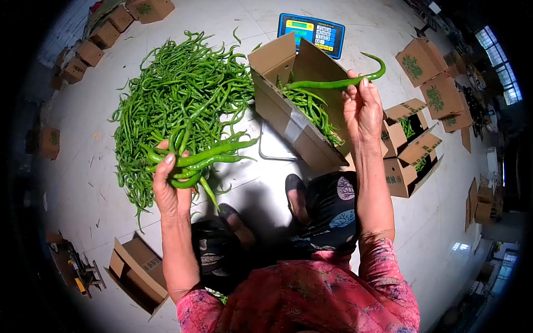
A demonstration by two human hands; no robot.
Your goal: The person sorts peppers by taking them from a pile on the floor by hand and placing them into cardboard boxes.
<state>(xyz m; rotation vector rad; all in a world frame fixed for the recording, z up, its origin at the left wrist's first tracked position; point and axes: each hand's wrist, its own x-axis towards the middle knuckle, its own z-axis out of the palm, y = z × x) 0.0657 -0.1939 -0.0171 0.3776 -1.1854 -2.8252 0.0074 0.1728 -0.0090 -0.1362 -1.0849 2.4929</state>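
Note:
Several long green chili peppers (pixel 214 154) are bunched in my left hand (pixel 172 186), its thumb pressed over them. My left hand is above the near edge of a large heap of green chili peppers (pixel 183 94) on the floor. My right hand (pixel 363 108) pinches one long chili pepper (pixel 327 84) with a hooked end. It is held over the right side of an open cardboard box (pixel 288 125), which has more chili peppers (pixel 311 111) inside. The box stands tilted on a scale, whose display and keypad panel (pixel 312 34) shows behind it.
Open boxes with peppers (pixel 408 150) stand to the right. Cardboard boxes (pixel 436 91) are stacked farther right, and a row of boxes (pixel 91 53) lines the far left. An open box (pixel 139 272) lies at lower left near some tools (pixel 80 272). My feet (pixel 297 194) are below the scale.

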